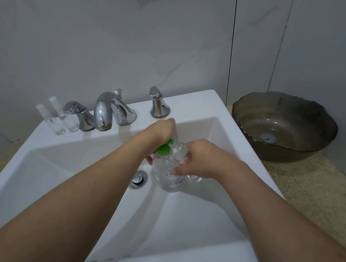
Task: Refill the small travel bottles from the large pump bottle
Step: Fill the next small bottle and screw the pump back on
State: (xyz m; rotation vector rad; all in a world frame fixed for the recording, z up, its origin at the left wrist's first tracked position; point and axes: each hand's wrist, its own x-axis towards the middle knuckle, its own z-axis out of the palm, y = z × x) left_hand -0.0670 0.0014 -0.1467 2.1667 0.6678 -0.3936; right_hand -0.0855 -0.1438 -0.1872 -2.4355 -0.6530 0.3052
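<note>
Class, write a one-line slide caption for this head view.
Both hands, left and right, grip a clear green-pump bottle over the white sink.

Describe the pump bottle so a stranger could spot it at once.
Find the white sink with chrome taps. Over its basin, just right of the drain, both hands hold a clear bottle. Unlike the small clear bottles standing on the rim left of the taps, it is bigger, has a green pump top, and bears purple writing.

Dim, even, greyish indoor light with soft shadows inside the white sink (202, 104). Bright highlights glint on the chrome faucet (103, 111). Wide-angle distortion bends the edges; the small travel bottles (58, 115) appear motion-blurred.
</note>
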